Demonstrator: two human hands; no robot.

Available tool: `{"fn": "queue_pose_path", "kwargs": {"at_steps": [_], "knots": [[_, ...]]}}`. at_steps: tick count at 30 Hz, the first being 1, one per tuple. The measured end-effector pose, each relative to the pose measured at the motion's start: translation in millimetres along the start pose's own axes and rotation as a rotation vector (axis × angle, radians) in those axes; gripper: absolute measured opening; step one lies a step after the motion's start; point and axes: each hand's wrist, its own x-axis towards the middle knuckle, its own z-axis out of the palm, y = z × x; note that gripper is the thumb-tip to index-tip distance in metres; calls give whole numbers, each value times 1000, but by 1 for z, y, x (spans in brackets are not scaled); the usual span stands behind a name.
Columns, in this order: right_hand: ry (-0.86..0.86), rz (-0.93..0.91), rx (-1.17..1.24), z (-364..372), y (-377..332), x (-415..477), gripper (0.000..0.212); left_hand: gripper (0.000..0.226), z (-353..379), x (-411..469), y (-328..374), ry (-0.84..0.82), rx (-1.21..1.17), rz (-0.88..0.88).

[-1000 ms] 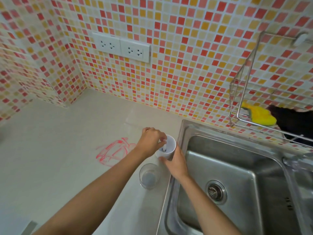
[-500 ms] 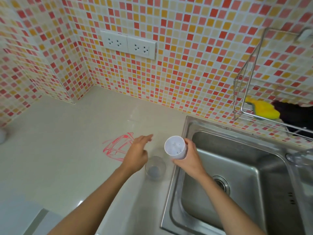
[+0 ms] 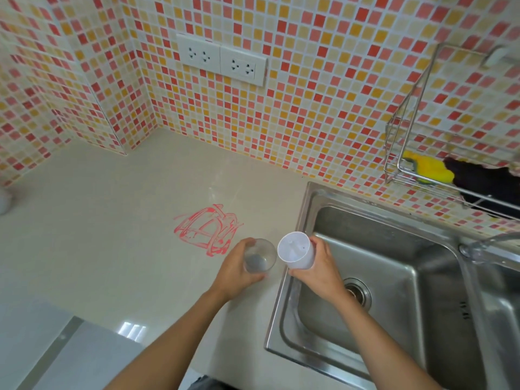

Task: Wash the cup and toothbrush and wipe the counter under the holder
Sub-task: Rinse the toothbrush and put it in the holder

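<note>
My right hand (image 3: 320,268) grips a white plastic holder cup (image 3: 295,250), tilted so its open mouth faces me, at the left rim of the steel sink (image 3: 394,277). My left hand (image 3: 239,270) is wrapped around a clear glass cup (image 3: 259,256) just left of it, on or just above the beige counter (image 3: 112,235). The two cups nearly touch. A red scribble stain (image 3: 208,229) marks the counter just beyond my left hand. No toothbrush is visible.
A wire rack (image 3: 422,153) on the tiled wall holds a yellow sponge (image 3: 430,167) and a dark cloth (image 3: 484,178). A tap (image 3: 484,246) stands at the sink's right. Wall sockets (image 3: 222,59) sit above the counter. A white object (image 3: 4,201) lies at the far left.
My right hand lifted the white holder cup off the counter and tilted it toward me. My left hand left that cup, moved down and closed around the clear glass cup.
</note>
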Motion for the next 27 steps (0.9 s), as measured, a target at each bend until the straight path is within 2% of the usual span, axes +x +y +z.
{"fn": "queue_pose_path", "kwargs": {"at_steps": [5, 11, 17, 20, 24, 27], "knots": [[14, 41, 33, 0, 1, -2, 89, 77, -8, -10, 5, 109, -5, 121], [-23, -36, -13, -3, -6, -5, 82, 83, -7, -6, 0, 60, -7, 21], [-73, -227, -487, -17, -30, 0, 83, 80, 6, 3, -4, 54, -69, -30], [-90, -301, -636, -19, -46, 3, 85, 81, 7, 6, -5, 42, -90, -39], [-177, -367, -538, -12, -69, 5, 95, 91, 6, 9, -6, 10, -98, -38], [-205, -383, -480, -6, -87, 5, 94, 114, 6, 10, -11, -12, -111, -70]]}}
